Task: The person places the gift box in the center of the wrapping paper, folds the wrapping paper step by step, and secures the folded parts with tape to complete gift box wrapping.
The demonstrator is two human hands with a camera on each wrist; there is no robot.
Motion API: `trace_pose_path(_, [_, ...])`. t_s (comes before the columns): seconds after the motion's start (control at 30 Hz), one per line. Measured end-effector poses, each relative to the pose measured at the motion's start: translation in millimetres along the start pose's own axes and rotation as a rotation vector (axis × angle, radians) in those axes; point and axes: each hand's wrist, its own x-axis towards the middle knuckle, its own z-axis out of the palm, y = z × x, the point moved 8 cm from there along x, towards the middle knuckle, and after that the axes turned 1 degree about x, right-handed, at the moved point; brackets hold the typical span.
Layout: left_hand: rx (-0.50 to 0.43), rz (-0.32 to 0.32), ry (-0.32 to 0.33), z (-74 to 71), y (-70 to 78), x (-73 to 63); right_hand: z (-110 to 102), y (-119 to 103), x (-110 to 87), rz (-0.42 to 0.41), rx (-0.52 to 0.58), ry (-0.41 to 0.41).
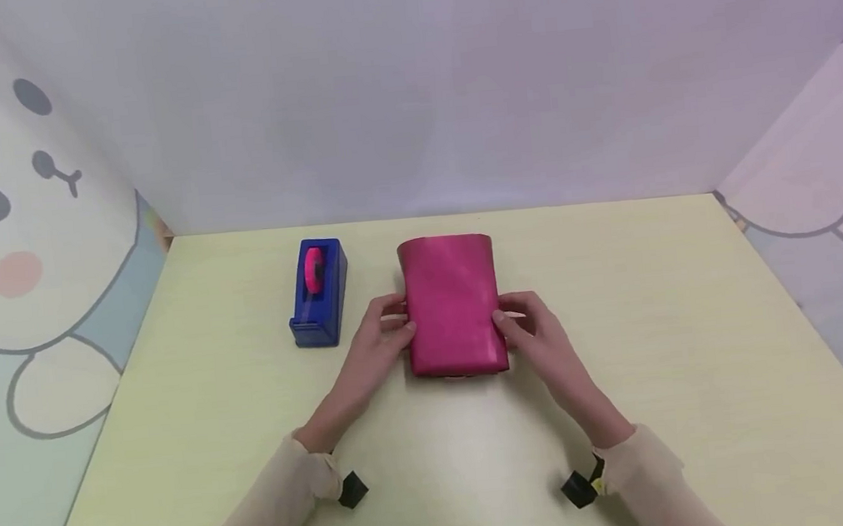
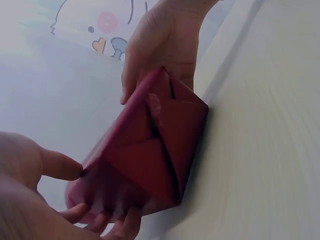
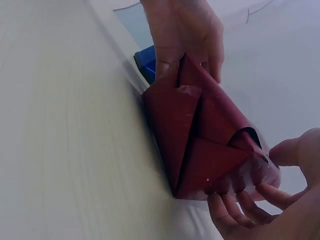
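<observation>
A box-shaped parcel in glossy magenta wrapping paper (image 1: 452,302) lies on the table in front of me. My left hand (image 1: 381,342) grips its left side and my right hand (image 1: 536,328) its right side, thumbs on the upper edges and fingers against the side faces. In both wrist views the near end shows paper flaps (image 2: 172,135) folded into triangles, with a shiny strip of clear tape (image 3: 190,90) near the top. At the far end, in the head view, the paper extends as a curved, unfolded edge.
A blue tape dispenser (image 1: 319,297) with a pink-cored roll (image 1: 313,271) stands left of the parcel, close to my left hand. The pale wooden table (image 1: 662,342) is bordered by a plain back wall (image 1: 406,89) and cartoon-printed side panels (image 1: 36,246).
</observation>
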Motion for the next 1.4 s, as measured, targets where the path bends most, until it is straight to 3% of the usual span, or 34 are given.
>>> trace_pose_path(0.17, [0.009,0.047,-0.009,0.8,13.2,-10.1,-5,-10,-15.2,-0.037,0.029,0.039])
trace_pose_path(0.3, [-0.026,0.054,-0.031,2.1,14.1,-24.6,-6,-14,-31.7,-0.077,0.024,0.033])
trace_pose_path(0.47, [-0.042,0.13,-0.04,5.5,9.0,-49.2,-4,-20,-51.8,-0.241,0.072,0.003])
trace_pose_path(0.63, [0.023,0.226,-0.012,7.4,9.0,-66.1,0,-18,-61.1,-0.343,0.118,-0.031])
trace_pose_path(0.83, [0.019,0.258,0.007,16.4,11.2,-63.9,-8,-13,-61.5,-0.38,0.148,-0.048])
trace_pose_path(0.97, [0.021,0.305,-0.072,35.9,16.6,-53.5,-25,-8,-70.1,-0.368,0.177,0.02])
trace_pose_path(1.07, [0.039,0.328,-0.105,43.8,20.3,-50.9,-31,-10,-75.5,-0.372,0.121,0.042])
trace_pose_path(1.17, [0.042,0.342,-0.074,39.6,23.3,-54.2,-27,-16,-75.0,-0.398,0.039,0.013])
trace_pose_path(1.4, [0.01,0.39,-0.041,24.3,32.3,-61.9,-8,-36,-61.1,-0.453,0.019,-0.072])
